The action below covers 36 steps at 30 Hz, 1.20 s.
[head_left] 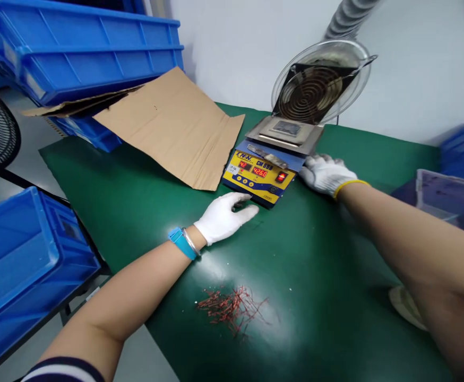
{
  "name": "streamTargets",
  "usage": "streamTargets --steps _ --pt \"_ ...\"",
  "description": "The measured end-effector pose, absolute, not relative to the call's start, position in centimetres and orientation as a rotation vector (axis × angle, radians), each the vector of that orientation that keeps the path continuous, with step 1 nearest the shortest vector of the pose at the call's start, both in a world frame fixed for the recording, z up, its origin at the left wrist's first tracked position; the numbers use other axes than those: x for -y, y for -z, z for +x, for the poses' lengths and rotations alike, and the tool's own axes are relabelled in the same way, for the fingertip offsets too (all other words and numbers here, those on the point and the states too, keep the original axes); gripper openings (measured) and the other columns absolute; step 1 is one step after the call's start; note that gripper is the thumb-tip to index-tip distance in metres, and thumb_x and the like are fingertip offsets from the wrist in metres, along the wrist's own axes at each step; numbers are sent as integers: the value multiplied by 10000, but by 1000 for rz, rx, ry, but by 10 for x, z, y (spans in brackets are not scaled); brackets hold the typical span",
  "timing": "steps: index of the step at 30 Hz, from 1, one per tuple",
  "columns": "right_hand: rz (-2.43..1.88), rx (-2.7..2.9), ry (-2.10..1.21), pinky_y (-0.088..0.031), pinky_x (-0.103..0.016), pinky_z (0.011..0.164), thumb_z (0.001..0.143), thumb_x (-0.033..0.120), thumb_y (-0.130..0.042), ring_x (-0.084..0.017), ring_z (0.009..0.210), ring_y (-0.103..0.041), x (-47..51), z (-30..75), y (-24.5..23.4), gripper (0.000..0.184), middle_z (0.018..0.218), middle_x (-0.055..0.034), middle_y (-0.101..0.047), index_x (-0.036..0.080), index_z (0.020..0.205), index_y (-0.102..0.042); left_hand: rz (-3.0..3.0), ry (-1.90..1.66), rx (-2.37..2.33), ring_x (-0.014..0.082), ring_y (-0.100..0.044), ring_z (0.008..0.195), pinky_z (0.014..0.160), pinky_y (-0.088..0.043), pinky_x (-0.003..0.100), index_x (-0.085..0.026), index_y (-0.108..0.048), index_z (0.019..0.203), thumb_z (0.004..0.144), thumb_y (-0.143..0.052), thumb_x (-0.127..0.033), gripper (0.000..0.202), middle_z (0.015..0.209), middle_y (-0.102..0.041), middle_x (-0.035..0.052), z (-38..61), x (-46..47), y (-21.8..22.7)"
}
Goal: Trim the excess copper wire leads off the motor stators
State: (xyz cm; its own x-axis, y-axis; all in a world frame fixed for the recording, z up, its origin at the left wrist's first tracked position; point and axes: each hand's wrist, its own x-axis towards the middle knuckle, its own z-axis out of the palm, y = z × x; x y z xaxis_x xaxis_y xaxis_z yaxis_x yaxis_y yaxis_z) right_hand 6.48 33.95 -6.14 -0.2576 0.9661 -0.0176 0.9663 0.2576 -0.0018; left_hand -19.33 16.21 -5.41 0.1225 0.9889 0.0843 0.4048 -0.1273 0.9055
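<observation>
A solder pot [251,178] with a yellow front panel, lit red digits and a lit red switch stands on the green table. A square of silvery metal [286,128] shows in its top plate. My left hand [224,216], in a white glove, is just before the panel's lower edge, thumb and fingers apart and nothing between them. At the pot's right side is my right hand [327,174], gloved in white with a yellow cuff. Its fingers are stretched out against or close beside the casing; contact is hard to make out. Thin reddish wires [235,307] lie heaped nearer to me.
A fan with a round wire guard [311,93] stands behind the pot, below a flexible duct [349,18]. Bent cardboard [176,132] leans left of the pot. Blue crates [96,48] stand at the left, with a translucent bin [450,199] at the right.
</observation>
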Motion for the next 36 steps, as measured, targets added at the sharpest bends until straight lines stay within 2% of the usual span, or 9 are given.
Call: streamTargets --steps 5,10,16,21,24,27,30,33,36 --pt "1893 -2506 -88 -338 -562 1113 940 477 -530 -295 1348 -393 -293 47 68 555 1467 -139 -401 169 1397 -462 1581 -1006 -1355 223 -648 1107 1009 -495 401 -120 -644 1152 862 -641 -386 394 1217 -683 134 -196 -164 55" --pt "1809 -2542 -123 -309 -554 1130 946 519 -493 -295 1371 -367 -240 27 69 597 1488 -147 -380 162 1422 -434 1613 -1014 -1329 220 -635 1146 1050 -470 382 -105 -634 1169 865 -640 -378 409 1250 -669 147 -199 -166 59" --pt "1675 -2636 -81 -245 -549 1156 952 563 -350 -366 1406 -303 -173 9 65 747 1532 -224 -317 44 1489 -344 1659 -1011 -1340 216 -624 1179 1075 -456 365 -76 -605 1210 890 -601 -361 429 1285 -645 173 -200 -164 58" --pt "1423 -2785 4 -200 -526 1192 937 496 -370 -339 1434 -271 -109 -5 56 695 1560 -154 -307 96 1506 -358 1756 -942 -1361 230 -599 1226 1099 -434 379 -65 -571 1265 918 -543 -388 475 1329 -613 191 -200 -157 55" --pt "1304 -2825 81 -302 -446 1166 949 348 -346 -265 1408 -334 -74 -13 50 572 1536 -97 -373 168 1488 -408 1855 -866 -1360 223 -545 1295 1133 -394 360 -57 -528 1331 949 -476 -427 535 1397 -561 185 -200 -152 53" --pt "1387 -2744 140 -510 -385 913 929 213 -311 -244 1197 -538 -52 -21 45 518 1424 -98 -503 243 1405 -511 1997 -741 -1329 217 -459 1377 1189 -308 349 -75 -512 1369 967 -427 -462 565 1467 -499 161 -200 -148 51" --pt "1518 -2645 173 -516 -322 686 890 153 -331 -213 919 -618 -45 -26 39 446 1183 -123 -623 233 1195 -647 2132 -569 -1258 251 -381 1432 1228 -209 416 -129 -538 1362 952 -467 -464 534 1492 -477 128 -195 -140 50" --pt "1675 -2588 195 -506 -298 673 878 221 -435 -192 880 -620 -54 -11 28 295 1080 -69 -646 251 1017 -694 2347 -296 -1148 287 -254 1490 1233 -112 502 -159 -510 1392 967 -449 -433 509 1555 -383 118 -187 -127 48" --pt "1994 -2493 136 -512 -289 806 888 281 -488 -173 1001 -616 -82 34 7 312 1213 -20 -631 291 1138 -676 2527 -61 -920 282 -157 1518 1233 -79 515 -172 -425 1457 1009 -319 -426 526 1607 -277 106 -180 -114 44"
